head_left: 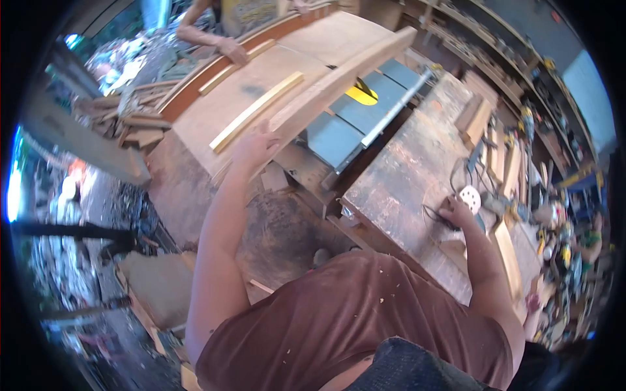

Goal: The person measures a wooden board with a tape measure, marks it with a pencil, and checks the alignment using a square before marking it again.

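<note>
My left hand (256,146) reaches forward to the near end of a long, thick wooden board (339,77). Its fingers are loosely apart and touch or hover at the board's edge. Beside it a pale yellow wood strip (257,111) lies on the light panel (222,124). On the worn workbench to the right, my right hand (456,213) is closed around the dark body of a sander, whose white round pad with holes (469,197) faces up. The hand hides part of the body.
A yellow blade guard (362,94) rises from the blue-grey saw table (336,140). Across the panel is another person's hand (233,51) near a second strip. Wood pieces (479,120) and a drill (527,120) lie right; scrap wood (140,124) is piled left.
</note>
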A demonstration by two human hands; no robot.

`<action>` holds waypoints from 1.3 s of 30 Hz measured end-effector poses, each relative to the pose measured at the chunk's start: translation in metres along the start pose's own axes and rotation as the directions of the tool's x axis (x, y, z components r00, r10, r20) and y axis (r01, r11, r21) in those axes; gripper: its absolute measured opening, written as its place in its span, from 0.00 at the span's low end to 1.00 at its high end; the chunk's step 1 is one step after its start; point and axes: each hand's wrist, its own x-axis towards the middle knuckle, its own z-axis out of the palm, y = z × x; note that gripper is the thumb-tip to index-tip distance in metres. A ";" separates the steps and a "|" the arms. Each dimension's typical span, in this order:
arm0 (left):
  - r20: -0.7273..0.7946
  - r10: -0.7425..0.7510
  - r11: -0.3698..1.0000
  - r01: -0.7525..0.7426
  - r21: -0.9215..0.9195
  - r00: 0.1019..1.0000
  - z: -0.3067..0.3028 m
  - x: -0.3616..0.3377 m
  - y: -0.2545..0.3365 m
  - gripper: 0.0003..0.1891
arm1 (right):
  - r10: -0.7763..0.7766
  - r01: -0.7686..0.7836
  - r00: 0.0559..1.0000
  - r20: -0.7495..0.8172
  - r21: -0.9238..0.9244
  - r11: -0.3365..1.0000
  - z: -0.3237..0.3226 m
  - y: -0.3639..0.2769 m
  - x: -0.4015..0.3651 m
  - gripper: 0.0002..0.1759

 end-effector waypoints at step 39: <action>-0.129 -0.367 0.906 0.386 0.174 0.921 0.012 -0.074 0.081 0.40 | -0.159 0.567 0.649 -0.744 0.334 0.753 0.023 -0.086 -0.130 0.40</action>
